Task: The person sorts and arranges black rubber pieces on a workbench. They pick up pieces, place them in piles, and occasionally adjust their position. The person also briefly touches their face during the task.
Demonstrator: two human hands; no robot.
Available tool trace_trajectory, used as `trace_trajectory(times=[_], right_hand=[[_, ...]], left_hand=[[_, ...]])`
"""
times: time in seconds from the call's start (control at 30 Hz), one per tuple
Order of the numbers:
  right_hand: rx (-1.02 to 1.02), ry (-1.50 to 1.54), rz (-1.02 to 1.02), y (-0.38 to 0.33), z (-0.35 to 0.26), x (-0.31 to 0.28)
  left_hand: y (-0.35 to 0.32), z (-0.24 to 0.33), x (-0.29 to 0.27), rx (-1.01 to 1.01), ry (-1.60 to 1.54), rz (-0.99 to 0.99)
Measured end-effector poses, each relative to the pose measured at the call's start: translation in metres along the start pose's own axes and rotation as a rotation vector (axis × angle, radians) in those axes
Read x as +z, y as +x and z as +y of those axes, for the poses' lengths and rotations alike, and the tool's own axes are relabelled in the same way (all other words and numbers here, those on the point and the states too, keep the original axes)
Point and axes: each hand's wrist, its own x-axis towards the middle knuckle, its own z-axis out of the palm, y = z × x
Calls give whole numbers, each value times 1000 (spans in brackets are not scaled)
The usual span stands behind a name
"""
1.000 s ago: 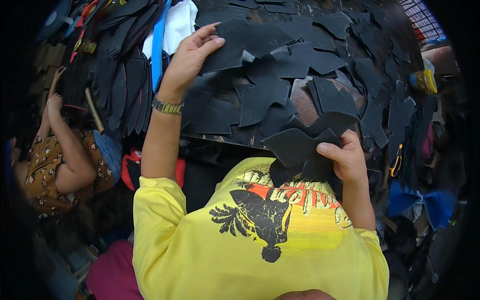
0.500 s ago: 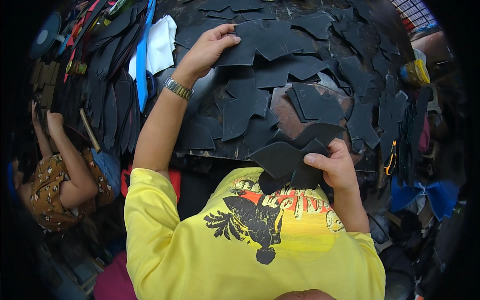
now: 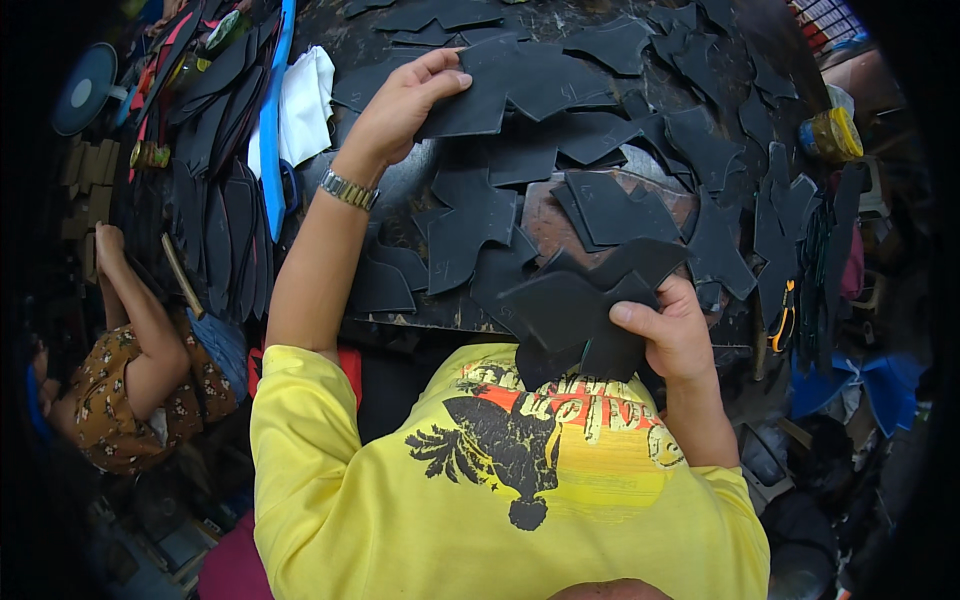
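Left hand (image 3: 400, 105) gripping a black cut piece (image 3: 510, 85) on the table (image 3: 560, 25), right hand (image 3: 675, 335) clasping a stack of pieces (image 3: 575, 315)

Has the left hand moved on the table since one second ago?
No. The left hand stays on the same black cut piece, beside the white cloth; only the camera view shifts.

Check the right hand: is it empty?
No, the right hand grips a stack of black cut pieces near the chest, while the left hand reaches to a black piece on the table.
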Motion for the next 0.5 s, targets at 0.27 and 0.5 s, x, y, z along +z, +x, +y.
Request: trace_trajectory(times=[0.27, 0.5], right_hand=[[-30, 180, 118, -3, 0, -4], [17, 144, 35, -15, 6, -3]], left_hand=[[-39, -3, 3, -14, -149, -44], [-81, -15, -28, 87, -234, 262]])
